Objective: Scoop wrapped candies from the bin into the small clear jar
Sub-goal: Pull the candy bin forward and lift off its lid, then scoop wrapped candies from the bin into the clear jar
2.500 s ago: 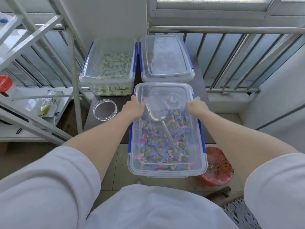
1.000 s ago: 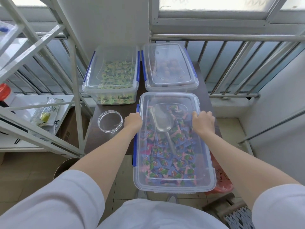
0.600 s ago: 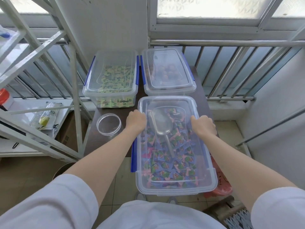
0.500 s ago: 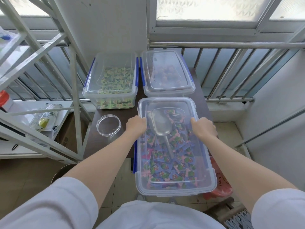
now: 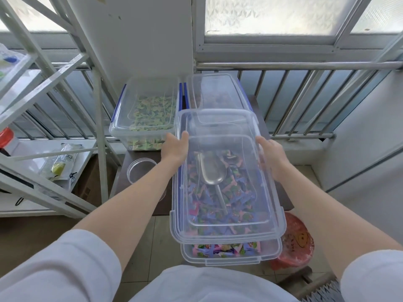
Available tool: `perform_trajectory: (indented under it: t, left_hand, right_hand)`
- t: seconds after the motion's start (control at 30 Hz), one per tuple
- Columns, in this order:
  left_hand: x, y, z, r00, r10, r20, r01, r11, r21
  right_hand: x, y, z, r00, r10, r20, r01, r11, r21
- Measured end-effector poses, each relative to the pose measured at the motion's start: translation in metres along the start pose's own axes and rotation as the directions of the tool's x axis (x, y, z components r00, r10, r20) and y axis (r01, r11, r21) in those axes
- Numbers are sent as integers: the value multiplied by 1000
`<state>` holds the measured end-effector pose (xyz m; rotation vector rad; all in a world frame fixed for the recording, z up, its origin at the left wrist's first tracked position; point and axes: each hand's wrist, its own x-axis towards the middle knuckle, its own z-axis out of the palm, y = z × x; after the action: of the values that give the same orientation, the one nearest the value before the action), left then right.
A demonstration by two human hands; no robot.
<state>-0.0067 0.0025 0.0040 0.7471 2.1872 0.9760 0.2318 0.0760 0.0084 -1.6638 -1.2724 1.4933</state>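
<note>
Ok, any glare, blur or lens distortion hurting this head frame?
Head view: wide-angle bending curves the railing and shelf frame; soft daylight, no harsh shadows; the clear lid held by both hands veils the candies and scoop; edges slightly soft.

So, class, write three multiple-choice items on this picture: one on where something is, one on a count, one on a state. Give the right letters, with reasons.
1. Where is the small clear jar?
A. on the table, left of the near bin
B. inside the near bin
C. on the floor

2. How many clear bins stand on the table?
A. one
B. three
C. five

3. What state is the near bin's lid in?
A. latched shut
B. lying on the floor
C. lifted off, held by both hands

Answers:
1 A: it stands beside the left forearm.
2 B: the near bin, the green-candy bin and a third.
3 C: the left hand and right hand hold its edges above the bin.
</note>
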Motion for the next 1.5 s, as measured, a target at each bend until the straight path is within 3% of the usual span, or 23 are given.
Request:
perform_trajectory:
  t: [0.03, 0.1, 0.2, 0.33, 0.43, 0.53, 0.63, 0.73, 0.87, 0.93, 1.07, 1.13, 1.23, 1.3, 1.37, 1.43, 1.5]
  left_hand:
    - [3, 5, -3, 1000, 3, -30, -5, 999, -43]
    - [10, 16, -10, 994, -17, -112, 1, 989, -145]
    - [22, 22, -22, 973, -77, -216, 23, 970, -244]
    - [23, 9, -34, 986, 50, -160, -74, 987, -145]
    - [23, -18, -56, 972, 75, -222, -92, 993, -67]
    - [22, -59, -80, 948, 146, -284, -89, 975, 204]
    - [12, -89, -89, 973, 193, -129, -114, 881, 459]
    - [2, -103, -86, 989, 140, 46, -145, 870, 471]
    - [-3, -103, -79, 986, 145, 86, -168, 908, 383]
    - [-3, -102, -75, 983, 150, 105, -177, 928, 329]
    - [-3, -105, -72, 985, 132, 111, -162, 932, 325]
    - [-1, -106, -73, 986, 134, 100, -159, 932, 325]
    - [-2, -108, -74, 985, 128, 119, -158, 943, 293]
    - [-4, -109, -75, 980, 126, 153, -166, 943, 287]
    - [-9, -109, -75, 969, 196, 149, -236, 908, 345]
    - [-12, -103, -76, 936, 338, 99, -348, 843, 410]
    - [-13, -92, -79, 881, 468, 70, -448, 779, 438]
  right_hand:
    - [1, -3, -5, 992, 33, 125, -47, 993, 112]
    - [1, -4, -16, 924, 65, 376, -115, 987, 112]
    - [0, -2, -25, 835, 70, 546, -131, 989, 73]
    - [8, -6, -13, 874, -22, 485, -143, 943, 300]
    - [23, -13, 10, 920, -52, 387, -147, 871, 468]
    - [48, -20, 38, 951, -59, 304, -138, 797, 588]
    - [72, -25, 69, 955, -1, 296, -194, 752, 630]
    - [105, -20, 91, 980, 38, 197, -162, 727, 667]
    - [94, -31, 104, 984, 127, 127, -176, 824, 539]
    - [77, -34, 108, 977, 207, 57, -213, 901, 378]
    - [68, -26, 108, 978, 194, -76, -181, 972, 153]
    - [55, -31, 107, 963, 95, -252, -111, 992, -52]
    - [30, -35, 113, 884, -299, -360, 243, 951, -192]
    - [11, -36, 125, 816, -528, -236, 474, 844, -249]
    - [-9, -37, 141, 781, -623, 46, 605, 735, -307]
    - [-24, -36, 162, 760, -559, 331, 649, 683, -336]
    - [-35, -36, 182, 772, -398, 495, 614, 666, -423]
